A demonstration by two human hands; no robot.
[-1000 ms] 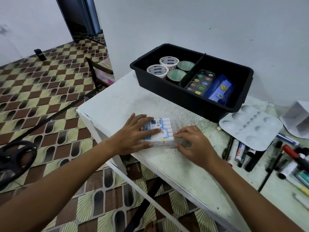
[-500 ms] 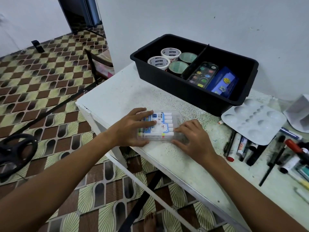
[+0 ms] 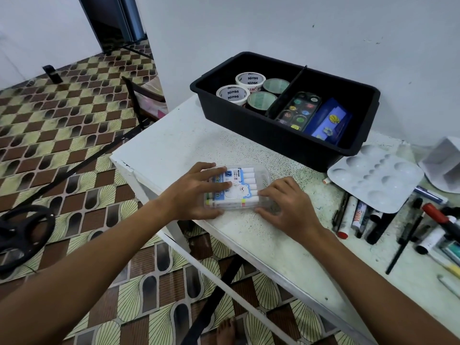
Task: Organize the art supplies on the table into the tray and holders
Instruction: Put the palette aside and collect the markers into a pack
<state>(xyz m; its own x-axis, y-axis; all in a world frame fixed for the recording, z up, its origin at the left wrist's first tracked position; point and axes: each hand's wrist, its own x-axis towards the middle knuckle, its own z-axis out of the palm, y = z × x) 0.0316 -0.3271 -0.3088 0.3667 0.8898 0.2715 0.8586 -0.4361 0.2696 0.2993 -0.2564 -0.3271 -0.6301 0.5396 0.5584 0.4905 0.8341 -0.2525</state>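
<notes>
A person looks down at a white speckled tabletop point(image 3: 249, 155), both bare hands set on a clear plastic marker case point(image 3: 237, 189) that lies flat near the tabletop's front edge. The label on the case reads 12, and white-barrelled markers lie in a row inside. Taking the case as the landmark: the left hand point(image 3: 196, 192) covers its left end, fingers spread flat over the lid and thumb at the near edge; the right hand point(image 3: 288, 207) rests against its right end, fingertips curled onto the near right corner. Neither grip is clenched; both hands press or steady the case and do not lift it, and it rests fully on the tabletop. The long axis of the case runs left to right, from one hand to the other. The black tray point(image 3: 286, 135) stands beyond the case and a little to its right, against the wall, with 4 tape rolls point(image 3: 232, 93) in its left compartment and a paint set point(image 3: 300, 110) plus a blue box point(image 3: 328, 122) in its right. The right hand sits nearer the tray. Right of the case lie a white palette point(image 3: 375, 178) and a scatter of loose pens and markers point(image 3: 358, 217). The case probably goes into the tray next.
</notes>
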